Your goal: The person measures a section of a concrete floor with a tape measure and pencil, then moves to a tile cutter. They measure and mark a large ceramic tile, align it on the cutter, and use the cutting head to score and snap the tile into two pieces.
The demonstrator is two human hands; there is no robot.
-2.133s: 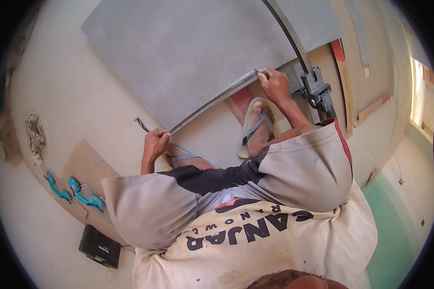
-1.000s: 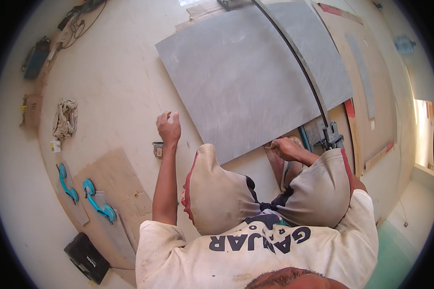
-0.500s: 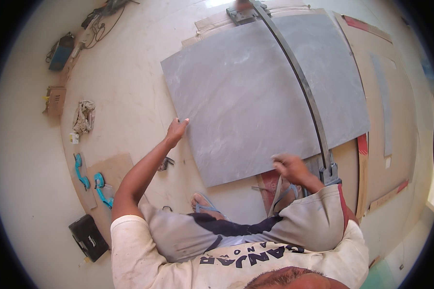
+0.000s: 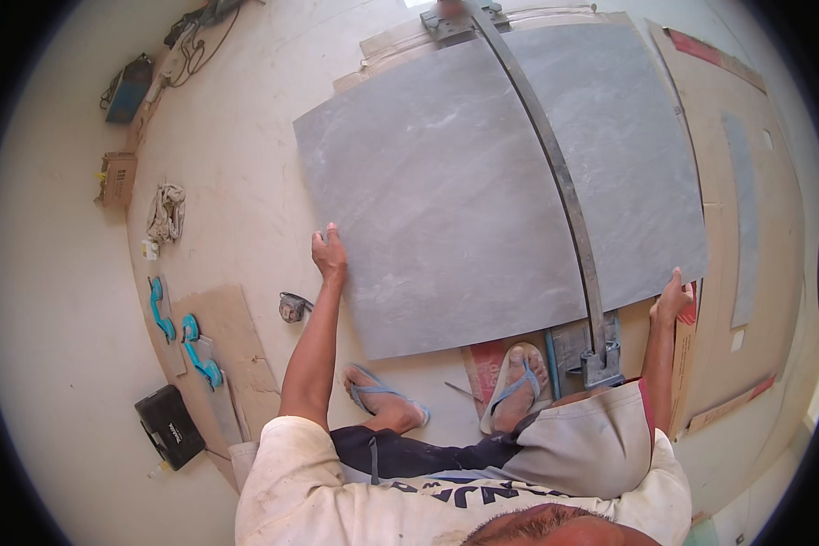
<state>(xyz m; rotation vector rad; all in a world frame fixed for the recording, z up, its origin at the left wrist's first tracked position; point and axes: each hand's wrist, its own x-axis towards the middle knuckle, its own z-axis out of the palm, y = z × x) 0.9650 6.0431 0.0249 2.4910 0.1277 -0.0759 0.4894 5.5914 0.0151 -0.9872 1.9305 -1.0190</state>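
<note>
A large grey tile [image 4: 428, 182] lies across a tile cutter, whose long metal rail [image 4: 555, 164] spans it from far to near. My left hand [image 4: 330, 255] grips the tile's left edge, thumb uppermost and fingers partly hidden beneath. At the near right corner, my right hand [image 4: 670, 300] holds the tile with its thumb on top; its other fingers are mostly out of sight. The cutter's near end block [image 4: 601, 364] sticks out past the tile's front edge, beside my right foot. Its far end block [image 4: 464, 23] shows behind the tile.
Flat cardboard [image 4: 714, 209] with a grey strip [image 4: 744, 218] lies right. To the left are a small corded tool [image 4: 293, 308], turquoise suction lifters [image 4: 200, 355], a black case [image 4: 170, 428], a crumpled cloth [image 4: 166, 214], a cardboard box [image 4: 118, 177] and a blue device [image 4: 129, 91].
My right hand has moved right, from above the tile's front edge to its near right corner, and closed there. My left hand stays on the left edge. The view has shifted somewhat.
</note>
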